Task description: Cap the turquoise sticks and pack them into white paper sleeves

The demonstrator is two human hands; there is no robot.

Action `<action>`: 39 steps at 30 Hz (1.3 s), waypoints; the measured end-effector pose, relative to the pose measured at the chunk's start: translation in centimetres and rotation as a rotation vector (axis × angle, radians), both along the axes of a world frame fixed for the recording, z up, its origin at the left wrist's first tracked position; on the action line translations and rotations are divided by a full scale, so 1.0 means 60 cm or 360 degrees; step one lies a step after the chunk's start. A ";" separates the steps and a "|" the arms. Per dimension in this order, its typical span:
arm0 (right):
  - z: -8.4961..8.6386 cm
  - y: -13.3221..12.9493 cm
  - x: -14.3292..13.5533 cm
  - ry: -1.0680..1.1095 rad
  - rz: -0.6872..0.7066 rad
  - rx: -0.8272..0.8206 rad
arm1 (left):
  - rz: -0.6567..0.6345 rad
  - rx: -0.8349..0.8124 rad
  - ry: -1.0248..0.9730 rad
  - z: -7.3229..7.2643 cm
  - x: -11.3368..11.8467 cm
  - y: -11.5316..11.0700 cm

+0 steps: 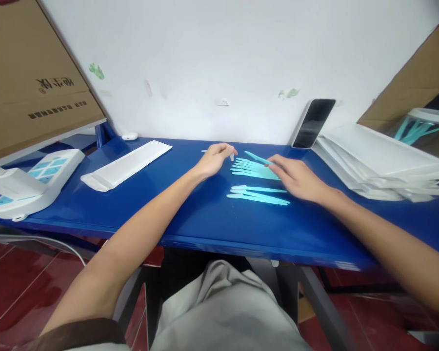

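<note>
Near the middle of the blue table, my right hand [296,176] pinches a turquoise eyebrow razor [256,157] by its handle end, its other end pointing left. My left hand [216,159] is closed, with a small whitish translucent piece [231,157], perhaps a blade cap, at its fingertips. Below my right hand's razor lies a fanned row of several like razors [254,168]. Closer to me is a smaller group of razors [259,196], lying flat with their heads to the left. A small white piece [204,151] lies just behind my left hand.
A long white packet [126,165] and a white device with blue panels [51,168] lie on the left. A phone [313,123] leans against the wall. White envelopes [384,156] are piled on the right, near a clear tub [424,124] of turquoise sticks. Cardboard boxes [29,63] flank the table.
</note>
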State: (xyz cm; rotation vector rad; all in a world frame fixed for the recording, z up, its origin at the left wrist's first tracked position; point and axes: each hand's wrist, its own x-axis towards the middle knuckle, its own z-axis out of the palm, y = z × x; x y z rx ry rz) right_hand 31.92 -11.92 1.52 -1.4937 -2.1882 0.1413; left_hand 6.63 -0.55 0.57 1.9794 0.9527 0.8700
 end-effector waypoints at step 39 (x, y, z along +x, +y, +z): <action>-0.002 -0.014 -0.019 0.0058 0.0066 0.0071 | -0.0228 -0.0286 -0.0859 -0.002 0.039 -0.041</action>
